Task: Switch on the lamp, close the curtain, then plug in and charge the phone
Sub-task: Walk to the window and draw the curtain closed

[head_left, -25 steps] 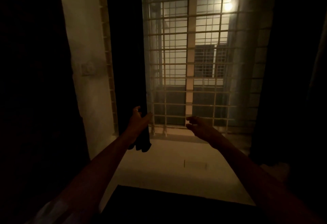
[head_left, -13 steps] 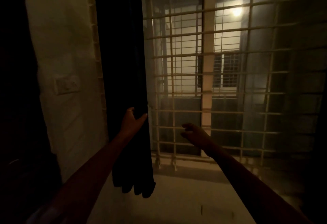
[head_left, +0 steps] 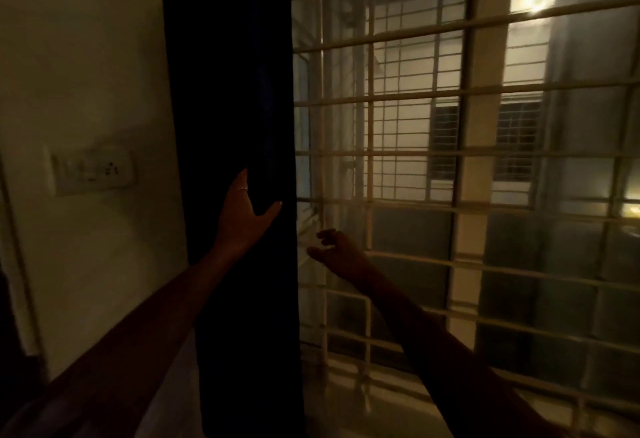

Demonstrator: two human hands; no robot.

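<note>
A dark curtain (head_left: 232, 91) hangs bunched in a narrow column at the left side of the window. My left hand (head_left: 244, 212) grips its folds at about mid height, thumb on the right side of the cloth. My right hand (head_left: 334, 247) hovers just right of the curtain's edge, fingers loosely curled and holding nothing, in front of the window grille (head_left: 450, 160). No lamp or phone is in view.
A white switch and socket plate (head_left: 93, 169) sits on the pale wall left of the curtain. The barred window fills the right side, with a lit building outside. A pale sill (head_left: 381, 413) runs below the grille.
The view has closed in on the window and shifted left. My left hand kept hold of the curtain and rose along it. My right hand has drawn nearer the curtain's edge.
</note>
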